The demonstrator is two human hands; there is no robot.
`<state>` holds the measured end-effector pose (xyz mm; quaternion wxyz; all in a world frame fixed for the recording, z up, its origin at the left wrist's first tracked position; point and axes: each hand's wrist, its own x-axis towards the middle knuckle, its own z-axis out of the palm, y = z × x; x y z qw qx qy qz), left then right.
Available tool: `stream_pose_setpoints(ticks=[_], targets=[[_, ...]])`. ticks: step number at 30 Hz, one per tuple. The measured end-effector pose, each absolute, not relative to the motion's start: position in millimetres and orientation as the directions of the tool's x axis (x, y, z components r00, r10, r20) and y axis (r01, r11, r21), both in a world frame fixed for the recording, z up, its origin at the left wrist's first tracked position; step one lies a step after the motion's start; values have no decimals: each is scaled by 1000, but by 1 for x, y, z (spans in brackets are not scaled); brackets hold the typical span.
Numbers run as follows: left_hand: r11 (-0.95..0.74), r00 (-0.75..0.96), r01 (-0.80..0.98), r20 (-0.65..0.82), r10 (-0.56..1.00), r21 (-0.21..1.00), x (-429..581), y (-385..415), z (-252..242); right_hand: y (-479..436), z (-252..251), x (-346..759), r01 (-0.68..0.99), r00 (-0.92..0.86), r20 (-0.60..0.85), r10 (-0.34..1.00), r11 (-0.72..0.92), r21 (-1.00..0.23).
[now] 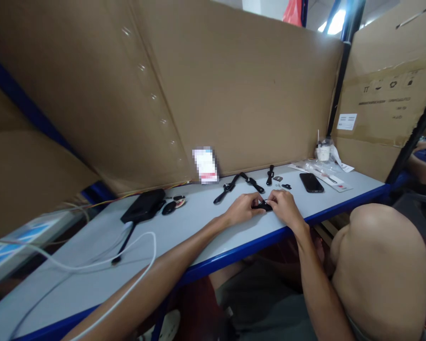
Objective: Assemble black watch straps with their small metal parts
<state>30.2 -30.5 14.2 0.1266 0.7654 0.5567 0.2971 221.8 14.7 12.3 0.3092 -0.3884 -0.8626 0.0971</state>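
Note:
Near the front edge of the table, my left hand (246,208) is closed on a small black part (264,206) held low over the surface. My right hand (283,204) is closed with its fingertips on the right end of the same part. Fingers cover most of it, so its exact kind does not show. Just beyond my hands lie elongated black pieces with narrow middles (228,188), another such piece (253,183) and a shorter one (270,175). A small black piece (286,186) and a grey square (277,179) lie beyond my right hand.
A smartphone (311,183) lies to the right, near plastic packaging (328,176) and a white cup (323,151). To the left are a black box (144,206), a black oval fob (169,208) and a looping white cable (154,246). A cardboard wall (248,94) stands behind.

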Motion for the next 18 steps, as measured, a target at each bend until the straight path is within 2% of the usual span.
stream_pose_setpoints(ticks=[4, 8, 18], targets=[[-305, 165, 819, 309, 937, 487, 34, -33, 16, 11, 5, 224, 607, -478, 520, 708, 694, -387], [-266, 150, 894, 320, 936, 361, 42, -42, 22, 3, 6, 225, 609, -468, 541, 698, 699, -376], [-225, 182, 968, 309, 934, 109, 52, -53, 26, -8, 6, 226, 642, -421, 469, 776, 620, -450]])
